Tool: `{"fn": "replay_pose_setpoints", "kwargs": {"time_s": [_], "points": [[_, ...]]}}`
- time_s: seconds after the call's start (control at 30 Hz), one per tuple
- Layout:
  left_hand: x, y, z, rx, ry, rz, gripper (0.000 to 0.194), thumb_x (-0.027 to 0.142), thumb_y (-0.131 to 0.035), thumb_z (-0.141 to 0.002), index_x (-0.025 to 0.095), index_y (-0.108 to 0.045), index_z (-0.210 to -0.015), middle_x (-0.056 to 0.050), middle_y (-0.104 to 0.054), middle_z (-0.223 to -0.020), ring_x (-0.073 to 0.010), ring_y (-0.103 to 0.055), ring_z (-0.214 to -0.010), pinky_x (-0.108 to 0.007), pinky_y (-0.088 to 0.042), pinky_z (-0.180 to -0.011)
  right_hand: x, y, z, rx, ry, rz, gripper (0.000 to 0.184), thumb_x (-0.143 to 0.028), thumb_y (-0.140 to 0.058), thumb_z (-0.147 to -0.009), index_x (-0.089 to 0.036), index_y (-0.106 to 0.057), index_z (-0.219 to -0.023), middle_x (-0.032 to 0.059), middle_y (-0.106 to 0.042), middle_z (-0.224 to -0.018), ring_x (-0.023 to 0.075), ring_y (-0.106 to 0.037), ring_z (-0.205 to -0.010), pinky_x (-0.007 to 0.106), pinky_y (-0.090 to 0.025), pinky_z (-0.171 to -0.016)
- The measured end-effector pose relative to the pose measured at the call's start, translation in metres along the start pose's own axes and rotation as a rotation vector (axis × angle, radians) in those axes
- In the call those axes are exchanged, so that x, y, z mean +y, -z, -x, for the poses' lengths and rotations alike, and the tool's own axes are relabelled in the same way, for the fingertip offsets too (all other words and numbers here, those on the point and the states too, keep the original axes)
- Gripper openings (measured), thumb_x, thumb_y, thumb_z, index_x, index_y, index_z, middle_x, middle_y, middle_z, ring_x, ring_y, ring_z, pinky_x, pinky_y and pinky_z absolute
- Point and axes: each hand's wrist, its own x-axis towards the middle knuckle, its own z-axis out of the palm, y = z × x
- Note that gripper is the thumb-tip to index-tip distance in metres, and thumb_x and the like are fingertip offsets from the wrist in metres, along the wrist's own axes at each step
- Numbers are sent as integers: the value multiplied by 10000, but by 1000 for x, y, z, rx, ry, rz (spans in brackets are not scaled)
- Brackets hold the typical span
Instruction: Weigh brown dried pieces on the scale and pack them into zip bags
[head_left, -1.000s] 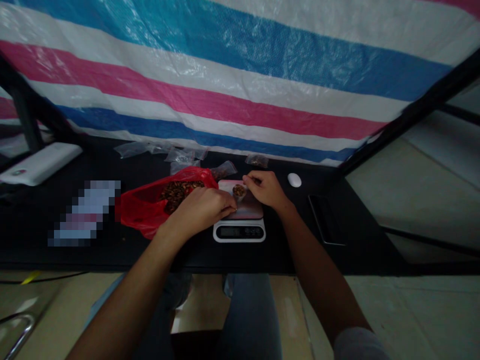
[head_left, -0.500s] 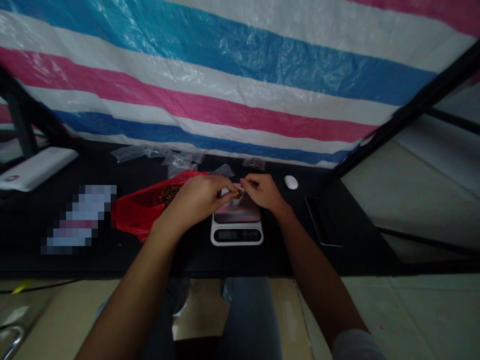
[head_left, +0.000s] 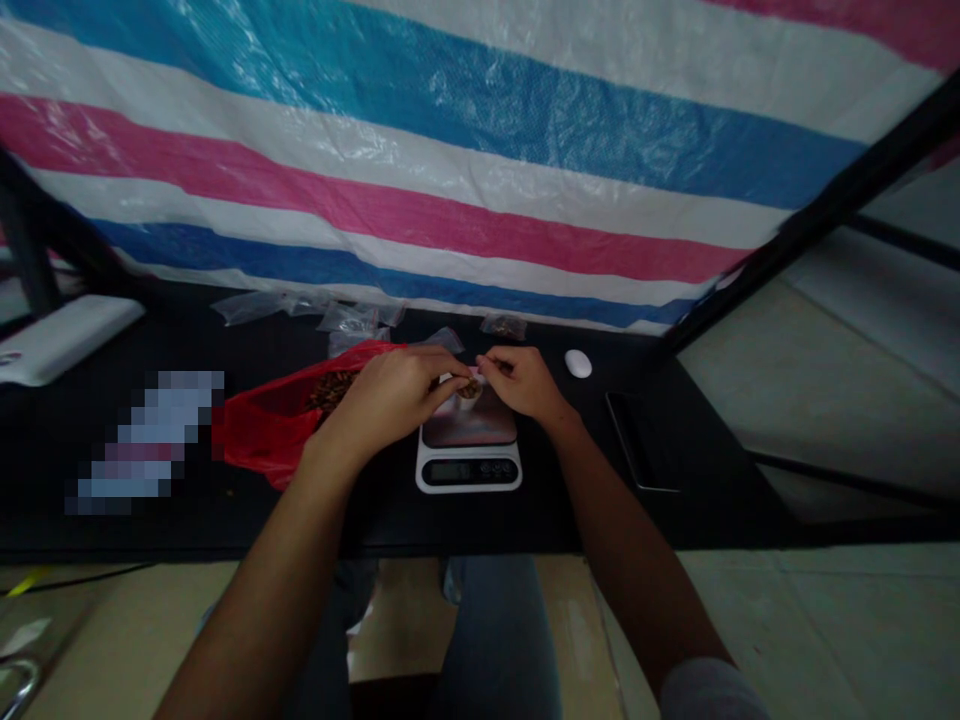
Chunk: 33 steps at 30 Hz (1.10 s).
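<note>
A small pale cup (head_left: 469, 402) filled with brown pieces, perhaps seeds or nuts, stands on the metal plate of a white kitchen scale (head_left: 469, 475). My left hand (head_left: 405, 388) reaches over from the left, thumb and fingertips drawn together at the cup's rim and its contents; anything in them is too small to see. Just right of the cup, my right hand (head_left: 519, 378) has its fingers curled into a pinch, and what it holds is hidden. Beneath and behind my left hand lies an open red plastic bag (head_left: 262, 428) with brown pieces (head_left: 330, 390) in it.
Clear plastic bags (head_left: 349, 318) lie along the back of the black table, with a small filled bag (head_left: 505, 327) farther right. A white mouse (head_left: 577, 363) and a dark phone (head_left: 636, 440) are on the right. A white box-like device (head_left: 71, 338) sits far left. Striped sheeting hangs behind.
My left hand has risen from low beside the cup to its rim, its fingertips dipping over the contents and then shifting slightly left. My right hand has stayed near the cup.
</note>
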Motion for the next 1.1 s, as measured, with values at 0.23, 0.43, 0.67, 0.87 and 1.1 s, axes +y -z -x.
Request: {"fn": "replay_pose_setpoints", "kwargs": {"time_s": [0.23, 0.43, 0.67, 0.87, 1.1], "points": [[-5, -5, -3, -28, 59, -25, 328, 319, -494, -1053, 220, -785, -1169, -77, -766, -1175, -259, -722, -1055, -369, -525, -937, -1, -1, 0, 10, 2, 8, 347, -342, -573, -965, -172, -672, -679, -9, -585, -596, 122, -498, -568, 280, -307, -570], [-5, -5, -2, -36, 61, -25, 340, 302, -483, -1045, 207, -788, -1159, -94, -758, -1158, -266, -721, -1035, -377, -536, -922, 0, -1, 0, 11, 6, 18, 350, -345, -575, -965, -176, -661, -670, -12, -577, -590, 123, -496, -565, 280, -305, -569], [-5, -4, -2, -57, 71, -6, 335, 288, -490, -1036, 204, -791, -1158, -92, -762, -1142, -263, -721, -1036, -379, -528, -937, -1, 0, 0, 7, 5, 17, 337, -331, -576, -963, -170, -671, -683, -12, -578, -598, 122, -501, -574, 279, -307, -576], [-8, -2, -1, 26, 79, -11, 365, 263, -441, -1036, 197, -764, -1194, -91, -750, -1200, -266, -698, -1106, -399, -527, -989, -1, 0, 0, 14, 23, 7, 369, -339, -570, -968, -165, -645, -651, -24, -554, -583, 108, -456, -557, 275, -283, -571], [-37, -1, -32, 61, 63, -157, 480, 160, -521, -914, 150, -661, -1373, -132, -658, -1388, -286, -572, -1340, -426, -428, -1189, -3, 1, 0, 17, -18, -4, 376, -353, -558, -980, -161, -658, -672, -24, -541, -581, 111, -466, -564, 270, -290, -570]]}}
